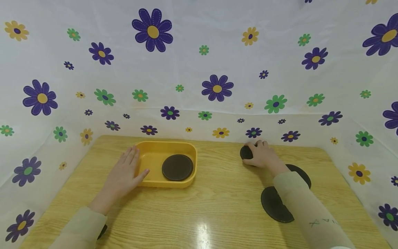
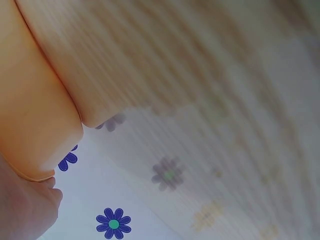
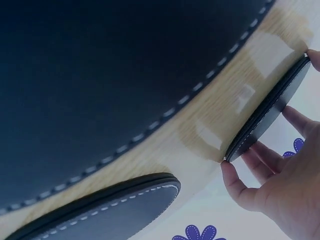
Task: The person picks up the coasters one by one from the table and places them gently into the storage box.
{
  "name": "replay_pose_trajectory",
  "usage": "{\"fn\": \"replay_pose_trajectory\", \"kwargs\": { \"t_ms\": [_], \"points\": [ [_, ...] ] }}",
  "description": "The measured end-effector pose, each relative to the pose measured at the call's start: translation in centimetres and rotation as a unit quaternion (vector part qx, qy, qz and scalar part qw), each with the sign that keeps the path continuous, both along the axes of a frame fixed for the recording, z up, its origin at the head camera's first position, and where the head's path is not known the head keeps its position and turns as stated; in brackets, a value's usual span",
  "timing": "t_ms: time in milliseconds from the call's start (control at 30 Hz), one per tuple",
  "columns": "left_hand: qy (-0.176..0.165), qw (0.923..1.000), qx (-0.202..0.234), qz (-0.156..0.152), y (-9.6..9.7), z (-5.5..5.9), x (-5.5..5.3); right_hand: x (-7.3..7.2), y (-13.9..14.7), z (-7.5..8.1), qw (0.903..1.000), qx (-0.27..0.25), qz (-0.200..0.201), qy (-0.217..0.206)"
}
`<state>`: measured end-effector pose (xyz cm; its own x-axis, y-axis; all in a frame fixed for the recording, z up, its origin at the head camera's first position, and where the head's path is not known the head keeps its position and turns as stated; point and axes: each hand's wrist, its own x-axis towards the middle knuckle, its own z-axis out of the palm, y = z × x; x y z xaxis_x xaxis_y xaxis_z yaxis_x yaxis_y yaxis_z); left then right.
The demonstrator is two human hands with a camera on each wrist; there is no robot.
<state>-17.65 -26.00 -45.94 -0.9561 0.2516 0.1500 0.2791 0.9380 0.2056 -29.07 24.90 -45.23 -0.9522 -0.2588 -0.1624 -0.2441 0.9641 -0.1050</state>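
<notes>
My left hand (image 1: 122,173) rests along the left side of a yellow rectangular tub (image 1: 168,184), its fingers straight at the rim and its thumb reaching over the front left corner. Inside the tub, toward the right, lies a round dark coaster (image 1: 177,167). The left wrist view shows the tub's wall (image 2: 37,100) close up, with part of the hand below it. At the back right of the table, my right hand (image 1: 262,155) grips another black round coaster (image 1: 246,152) by its edges. In the right wrist view, fingers and thumb span this stitched coaster (image 3: 272,110).
Two more black coasters lie near my right forearm: one in front (image 1: 273,204), one behind (image 1: 300,173), both partly covered by the sleeve. A dark edge (image 1: 102,231) shows beside my left sleeve. A flower-printed white sheet (image 1: 186,69) surrounds the wooden table (image 1: 174,214).
</notes>
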Motion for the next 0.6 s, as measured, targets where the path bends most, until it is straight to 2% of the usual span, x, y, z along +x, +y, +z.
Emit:
{"fn": "replay_pose_trajectory", "kwargs": {
  "t_ms": [300,467,600],
  "points": [
    [0.005,1.0,-0.001,-0.003,-0.1,-0.4,-0.4,0.0,0.0,0.3,0.9999,0.013,0.004,0.006],
    [0.009,1.0,-0.001,-0.004,-0.1,-0.6,-0.5,0.1,-0.6,0.2,0.999,0.024,0.026,0.026],
    [0.005,1.0,-0.007,-0.002,-0.2,-0.6,-0.5,0.3,-1.9,0.8,0.9977,0.025,0.045,0.043]
  ]
}}
